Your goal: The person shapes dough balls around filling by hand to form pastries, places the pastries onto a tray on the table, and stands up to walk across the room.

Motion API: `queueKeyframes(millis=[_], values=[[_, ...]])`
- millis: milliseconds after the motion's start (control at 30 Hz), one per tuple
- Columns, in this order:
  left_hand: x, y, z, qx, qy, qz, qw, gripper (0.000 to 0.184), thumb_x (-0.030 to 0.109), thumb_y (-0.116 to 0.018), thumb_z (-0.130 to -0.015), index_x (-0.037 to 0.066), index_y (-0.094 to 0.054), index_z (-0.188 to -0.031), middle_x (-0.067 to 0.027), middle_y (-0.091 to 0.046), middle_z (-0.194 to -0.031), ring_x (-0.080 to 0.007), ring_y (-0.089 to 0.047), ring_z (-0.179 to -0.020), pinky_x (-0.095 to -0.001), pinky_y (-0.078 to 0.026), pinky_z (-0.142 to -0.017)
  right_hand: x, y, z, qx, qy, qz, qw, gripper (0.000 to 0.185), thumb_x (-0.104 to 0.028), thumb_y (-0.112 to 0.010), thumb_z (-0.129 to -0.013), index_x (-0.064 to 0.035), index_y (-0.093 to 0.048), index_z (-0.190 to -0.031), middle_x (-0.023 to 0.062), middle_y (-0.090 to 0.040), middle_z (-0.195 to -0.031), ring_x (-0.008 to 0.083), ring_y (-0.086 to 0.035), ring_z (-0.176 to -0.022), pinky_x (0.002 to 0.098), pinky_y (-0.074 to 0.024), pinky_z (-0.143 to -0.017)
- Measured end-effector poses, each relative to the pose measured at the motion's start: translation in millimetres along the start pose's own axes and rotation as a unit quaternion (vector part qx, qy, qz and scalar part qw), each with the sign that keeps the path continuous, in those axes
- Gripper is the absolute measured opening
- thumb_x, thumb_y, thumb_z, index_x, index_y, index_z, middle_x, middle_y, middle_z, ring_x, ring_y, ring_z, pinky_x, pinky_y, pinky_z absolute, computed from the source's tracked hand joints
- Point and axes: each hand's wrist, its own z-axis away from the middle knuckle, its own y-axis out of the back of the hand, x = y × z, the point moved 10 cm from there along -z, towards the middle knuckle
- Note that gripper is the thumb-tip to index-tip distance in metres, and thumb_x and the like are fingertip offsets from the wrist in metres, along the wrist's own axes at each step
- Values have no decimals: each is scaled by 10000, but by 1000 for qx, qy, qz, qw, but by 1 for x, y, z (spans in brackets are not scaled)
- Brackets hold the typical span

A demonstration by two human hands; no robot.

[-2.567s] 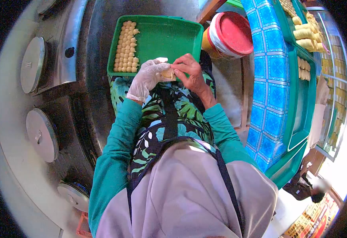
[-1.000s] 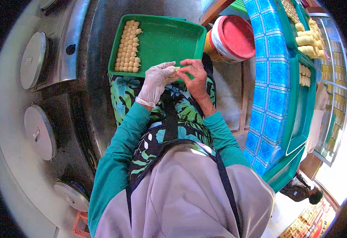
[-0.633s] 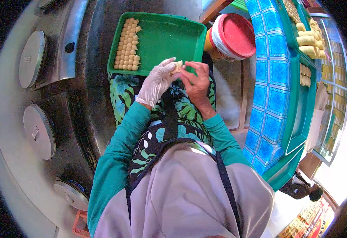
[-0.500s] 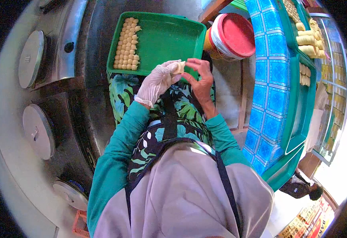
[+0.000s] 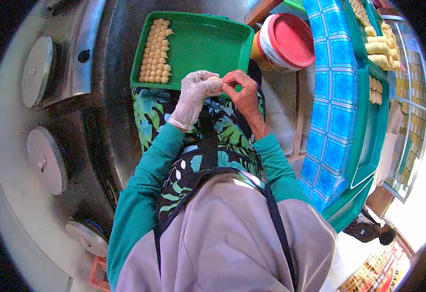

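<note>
My left hand (image 5: 193,96), in a thin white glove, is closed around a small pale piece of dough (image 5: 215,80) near the front edge of the green tray (image 5: 208,44). My bare right hand (image 5: 242,93) meets it from the right, thumb and forefinger pinched at the edge of the dough. Rows of small round dough balls (image 5: 155,53) sit along the tray's left side. The tray rests at my lap, over a dark leaf-patterned apron (image 5: 149,109). Most of the dough in my fingers is hidden by the glove.
A bucket with a red lid (image 5: 293,41) stands right of the tray. Further right, a blue checked tablecloth (image 5: 327,102) borders green trays with dough rolls (image 5: 378,48). Round metal lids (image 5: 47,160) line the left side. A person (image 5: 371,231) is at far lower right.
My right fingers, spread before, have closed into a pinch at the dough. My left hand has turned slightly and covers more of the piece. The tray has hardly shifted.
</note>
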Motion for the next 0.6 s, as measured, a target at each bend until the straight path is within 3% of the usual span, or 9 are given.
queueKeyframes(millis=[67,300,367,400,467,500,567,600], values=[[3,3,4,31,-21,-10,999,202,70,-681,-806,-35,-604,-960,-107,-663,-852,-160,-653,-719,-273,-544,-684,2,0,0,23,-18,-6,1000,135,6,-678,-691,-25,-668,-822,83,-647,-755,169,-625,-642,287,-502,-587],[15,11,8,84,-97,-56,990,206,82,-682,-788,-39,-610,-939,-93,-669,-845,-133,-634,-702,-246,-516,-658,5,-8,1,33,-22,59,997,117,-6,-678,-704,-19,-669,-821,64,-643,-734,157,-618,-628,274,-500,-586],[10,18,8,103,-84,-31,991,207,82,-687,-779,-38,-615,-932,-94,-671,-834,-137,-636,-702,-249,-516,-662,45,-19,11,6,-213,-84,973,99,2,-688,-701,-2,-660,-796,54,-646,-739,150,-602,-599,282,-495,-570],[10,20,9,105,-85,-31,990,207,82,-687,-779,-38,-615,-932,-94,-671,-834,-137,-636,-702,-249,-516,-662,43,-19,9,4,-213,-85,973,99,2,-688,-701,-2,-660,-796,54,-646,-739,150,-602,-599,282,-495,-570],[8,25,7,109,-63,-26,992,178,60,-668,-786,-38,-619,-926,-90,-667,-815,-147,-639,-697,-250,-516,-670,51,-24,11,11,-282,-345,895,105,-6,-717,-690,2,-650,-769,51,-641,-732,136,-575,-567,289,-478,-543],[4,34,1,110,-62,-25,992,178,60,-668,-786,-38,-619,-926,-90,-667,-815,-147,-639,-697,-250,-516,-670,50,-20,8,10,-283,-344,895,105,-6,-717,-690,2,-650,-769,51,-641,-732,136,-575,-567,289,-478,-543],[-8,50,-18,59,-61,25,996,148,37,-654,-798,-24,-625,-929,-85,-664,-812,-167,-646,-709,-263,-521,-687,52,12,-4,141,-228,-452,851,100,-55,-705,-762,6,-629,-790,66,-628,-731,135,-559,-579,279,-463,-544],[-8,51,-15,69,-34,70,995,181,36,-650,-819,-22,-610,-986,-103,-660,-877,-199,-657,-812,-297,-536,-767,54,24,-8,117,-242,-266,926,108,-52,-702,-746,-9,-642,-825,96,-639,-746,188,-594,-619,321,-482,-576]])
